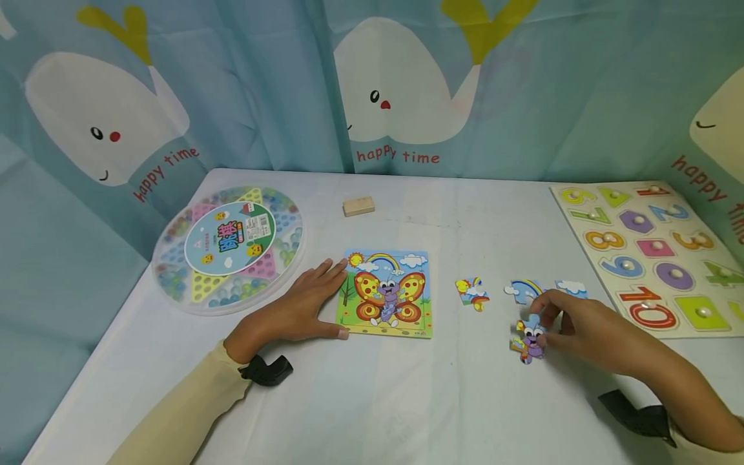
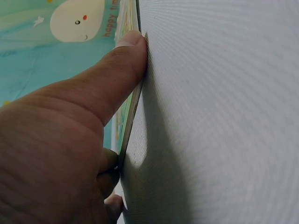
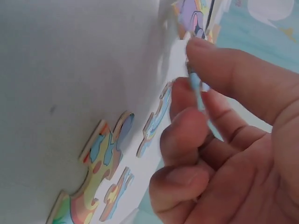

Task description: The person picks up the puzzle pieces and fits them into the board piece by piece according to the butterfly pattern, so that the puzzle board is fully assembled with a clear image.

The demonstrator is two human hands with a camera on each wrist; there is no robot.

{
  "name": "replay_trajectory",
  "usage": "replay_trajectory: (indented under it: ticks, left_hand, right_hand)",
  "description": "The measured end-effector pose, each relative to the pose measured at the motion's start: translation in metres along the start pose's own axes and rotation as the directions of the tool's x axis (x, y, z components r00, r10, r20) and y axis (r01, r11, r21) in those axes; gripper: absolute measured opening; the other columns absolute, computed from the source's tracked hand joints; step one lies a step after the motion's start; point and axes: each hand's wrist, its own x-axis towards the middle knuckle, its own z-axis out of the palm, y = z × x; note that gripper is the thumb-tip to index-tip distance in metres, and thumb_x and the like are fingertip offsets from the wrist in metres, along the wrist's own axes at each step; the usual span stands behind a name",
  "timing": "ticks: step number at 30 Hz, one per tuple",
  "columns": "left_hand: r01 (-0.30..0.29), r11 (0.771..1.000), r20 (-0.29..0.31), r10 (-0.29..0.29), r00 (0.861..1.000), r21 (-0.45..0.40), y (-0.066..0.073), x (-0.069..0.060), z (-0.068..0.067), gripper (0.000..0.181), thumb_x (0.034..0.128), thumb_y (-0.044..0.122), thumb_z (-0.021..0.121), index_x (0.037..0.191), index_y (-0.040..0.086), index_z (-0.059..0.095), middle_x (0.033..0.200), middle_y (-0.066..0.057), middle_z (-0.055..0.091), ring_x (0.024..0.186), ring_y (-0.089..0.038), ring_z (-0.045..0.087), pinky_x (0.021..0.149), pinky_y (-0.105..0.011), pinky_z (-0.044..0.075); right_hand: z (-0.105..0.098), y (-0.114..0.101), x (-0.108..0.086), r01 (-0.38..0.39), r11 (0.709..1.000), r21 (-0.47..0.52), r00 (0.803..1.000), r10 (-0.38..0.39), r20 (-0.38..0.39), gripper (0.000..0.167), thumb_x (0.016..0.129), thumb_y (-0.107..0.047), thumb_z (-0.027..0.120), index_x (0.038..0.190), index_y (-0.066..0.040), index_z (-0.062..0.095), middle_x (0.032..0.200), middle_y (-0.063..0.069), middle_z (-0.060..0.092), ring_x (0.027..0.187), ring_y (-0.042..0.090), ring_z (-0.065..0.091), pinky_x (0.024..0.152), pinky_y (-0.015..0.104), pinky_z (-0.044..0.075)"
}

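Left hand, fingers spread, touches the butterfly puzzle board, seemingly steadying it; right hand pinches 1 butterfly-face piece.

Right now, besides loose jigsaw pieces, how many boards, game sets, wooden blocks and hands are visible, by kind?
Butterfly jigsaw board: 1
Number peg board: 1
Chinese checkers set: 1
Wooden block: 1
Left hand and right hand: 2
Total: 6
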Motion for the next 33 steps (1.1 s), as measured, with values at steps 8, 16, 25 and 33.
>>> replay_trajectory:
  ticks: [8,16,25,33]
  left_hand:
    - [0.000,1.000,-0.003,0.000,1.000,-0.009,0.000,0.000,0.000,0.106,0.0797,0.052,0.075,0.156,0.006,0.017,0.163,-0.002,0.004,0.148,-0.023,-0.006,0.117,-0.047,0.001]
    - [0.001,1.000,-0.001,-0.001,1.000,-0.010,-0.001,0.000,0.000,0.106,0.0796,0.053,0.075,0.156,0.007,0.017,0.163,0.000,0.003,0.147,-0.022,-0.007,0.117,-0.046,0.001]
    - [-0.005,1.000,-0.004,0.005,1.000,-0.011,-0.002,0.002,0.001,0.106,0.0796,0.053,0.075,0.156,0.007,0.017,0.163,-0.001,0.004,0.148,-0.022,-0.006,0.117,-0.047,0.001]
    - [-0.001,1.000,-0.001,0.001,1.000,-0.010,-0.002,0.001,0.001,0.107,0.0794,0.054,0.075,0.156,0.007,0.017,0.163,0.000,0.004,0.147,-0.021,-0.007,0.117,-0.046,0.001]
  right_hand:
    - [-0.003,0.007,-0.002,0.072,0.997,0.019,0.996,-0.070,-0.063,0.027,0.081,0.000,0.075,0.104,-0.009,0.065,0.077,-0.010,0.051,0.062,0.002,0.042,0.049,0.022,0.037]
    - [-0.005,0.006,-0.003,0.150,0.979,0.134,0.986,-0.139,-0.089,0.022,0.090,0.001,0.066,0.090,-0.021,0.062,0.070,-0.014,0.048,0.059,0.006,0.046,0.046,0.022,0.038]
    - [-0.002,-0.003,0.005,0.139,0.980,0.144,0.982,-0.118,-0.149,0.017,0.088,0.000,0.069,0.097,-0.014,0.068,0.073,-0.011,0.056,0.063,0.007,0.049,0.049,0.022,0.040]
    - [0.001,-0.014,0.016,0.164,0.967,0.193,0.980,-0.138,-0.142,0.028,0.087,0.004,0.069,0.110,-0.010,0.064,0.078,-0.008,0.064,0.062,0.009,0.051,0.051,0.023,0.041]
